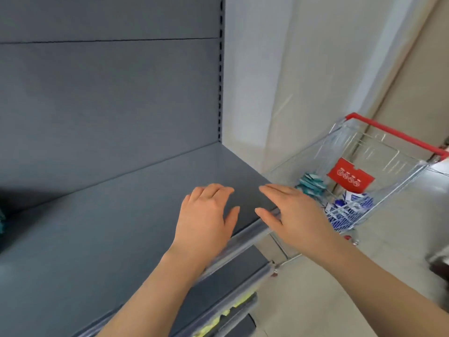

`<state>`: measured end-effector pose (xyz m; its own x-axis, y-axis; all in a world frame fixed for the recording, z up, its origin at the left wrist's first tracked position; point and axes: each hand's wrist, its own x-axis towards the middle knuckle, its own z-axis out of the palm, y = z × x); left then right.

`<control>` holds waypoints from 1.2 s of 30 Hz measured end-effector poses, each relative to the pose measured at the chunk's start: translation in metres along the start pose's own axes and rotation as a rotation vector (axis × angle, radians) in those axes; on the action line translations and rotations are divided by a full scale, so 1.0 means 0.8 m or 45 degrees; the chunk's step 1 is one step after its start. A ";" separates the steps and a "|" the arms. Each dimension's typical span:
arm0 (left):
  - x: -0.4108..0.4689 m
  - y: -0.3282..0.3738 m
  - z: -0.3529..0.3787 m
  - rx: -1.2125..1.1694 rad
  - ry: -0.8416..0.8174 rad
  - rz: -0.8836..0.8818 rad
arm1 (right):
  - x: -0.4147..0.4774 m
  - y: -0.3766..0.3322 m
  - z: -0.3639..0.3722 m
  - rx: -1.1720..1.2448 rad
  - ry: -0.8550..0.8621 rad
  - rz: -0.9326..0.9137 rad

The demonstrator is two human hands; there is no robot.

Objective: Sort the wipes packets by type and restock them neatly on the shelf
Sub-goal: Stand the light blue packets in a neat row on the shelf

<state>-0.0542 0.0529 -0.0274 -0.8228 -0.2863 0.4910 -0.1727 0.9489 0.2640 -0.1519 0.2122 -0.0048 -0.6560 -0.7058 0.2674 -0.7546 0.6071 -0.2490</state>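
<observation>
Both of my hands hover over the right end of a grey metal shelf [121, 215], and neither holds anything. My left hand [206, 215] has its fingers slightly bent above the shelf surface. My right hand [291, 210] is flat with straight fingers, over the shelf's front corner. To the right stands a wire shopping cart [393, 171] with a red handle. Inside it lie teal wipes packets [312, 182] and blue-and-white wipes packets [349, 205]. A dark teal thing [2, 220], cut off and blurred, shows at the far left edge of the shelf.
A red card with white icons [349, 175] hangs inside the cart. Lower shelves [233, 271] sit below, one with yellow labels [233, 310] on its front rail. A white wall [267, 81] stands to the right of the shelving, and pale floor [340, 300] lies under the cart.
</observation>
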 end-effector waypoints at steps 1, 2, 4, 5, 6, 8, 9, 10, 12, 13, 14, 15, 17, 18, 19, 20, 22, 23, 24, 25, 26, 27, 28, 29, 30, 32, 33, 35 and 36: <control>0.013 0.027 0.018 -0.025 -0.004 0.014 | -0.005 0.031 -0.009 0.006 -0.016 0.041; 0.025 0.054 0.037 -0.053 -0.011 0.023 | -0.010 0.060 -0.018 -0.006 -0.028 0.069; 0.051 0.105 0.072 -0.123 -0.029 0.029 | -0.018 0.119 -0.035 -0.055 -0.028 0.108; 0.064 0.128 0.090 -0.157 -0.043 0.030 | -0.021 0.147 -0.042 -0.075 -0.022 0.126; 0.077 0.150 0.106 -0.183 -0.068 0.030 | -0.021 0.173 -0.048 -0.081 -0.014 0.145; 0.100 0.189 0.139 -0.208 -0.104 0.044 | -0.020 0.226 -0.057 -0.077 -0.016 0.190; 0.113 0.207 0.155 -0.210 -0.110 0.055 | -0.018 0.251 -0.060 -0.080 -0.027 0.214; 0.127 0.222 0.172 -0.206 -0.113 0.065 | -0.014 0.277 -0.062 -0.087 -0.040 0.238; 0.158 0.248 0.207 -0.196 -0.120 0.075 | -0.002 0.326 -0.063 -0.104 -0.058 0.285; 0.175 0.259 0.226 -0.200 -0.135 0.079 | 0.005 0.348 -0.063 -0.116 -0.061 0.309; 0.193 0.269 0.245 -0.211 -0.161 0.084 | 0.014 0.371 -0.063 -0.129 -0.063 0.326; 0.208 0.277 0.261 -0.219 -0.186 0.083 | 0.023 0.390 -0.062 -0.139 -0.063 0.337; 0.244 0.296 0.301 -0.224 -0.239 0.065 | 0.046 0.435 -0.060 -0.157 -0.074 0.359; 0.262 0.302 0.321 -0.224 -0.259 0.057 | 0.058 0.456 -0.059 -0.168 -0.082 0.373; 0.284 0.310 0.343 -0.226 -0.279 0.053 | 0.074 0.481 -0.058 -0.177 -0.093 0.390; 0.306 0.315 0.364 -0.227 -0.291 0.050 | 0.089 0.505 -0.056 -0.183 -0.099 0.403; 0.352 0.324 0.402 -0.219 -0.329 0.025 | 0.123 0.553 -0.055 -0.184 -0.126 0.420; 0.375 0.327 0.420 -0.211 -0.357 0.004 | 0.140 0.577 -0.054 -0.182 -0.141 0.426; 0.396 0.331 0.437 -0.199 -0.388 -0.015 | 0.156 0.601 -0.053 -0.179 -0.154 0.433; 0.416 0.334 0.454 -0.190 -0.417 -0.032 | 0.172 0.624 -0.051 -0.169 -0.164 0.443; 0.436 0.337 0.471 -0.183 -0.442 -0.045 | 0.187 0.645 -0.049 -0.154 -0.178 0.460; 0.453 0.339 0.488 -0.179 -0.471 -0.059 | 0.201 0.666 -0.047 -0.142 -0.197 0.481; 0.469 0.342 0.503 -0.177 -0.494 -0.078 | 0.214 0.686 -0.043 -0.141 -0.221 0.494; 0.485 0.343 0.519 -0.174 -0.510 -0.097 | 0.228 0.707 -0.039 -0.146 -0.243 0.494; 0.499 0.344 0.536 -0.176 -0.519 -0.118 | 0.241 0.727 -0.034 -0.147 -0.265 0.490; 0.526 0.346 0.572 -0.187 -0.533 -0.172 | 0.268 0.770 -0.018 -0.122 -0.300 0.478; 0.538 0.345 0.592 -0.190 -0.541 -0.204 | 0.282 0.793 -0.008 -0.099 -0.312 0.474; 0.560 0.344 0.637 -0.197 -0.558 -0.276 | 0.310 0.840 0.017 -0.044 -0.332 0.462; 0.570 0.343 0.660 -0.199 -0.557 -0.317 | 0.325 0.865 0.032 -0.027 -0.345 0.446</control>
<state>-0.7627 0.2530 -0.1692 -0.9221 -0.3868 0.0136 -0.3364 0.8184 0.4658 -0.8441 0.4396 -0.1312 -0.8472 -0.5247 -0.0840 -0.4894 0.8320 -0.2613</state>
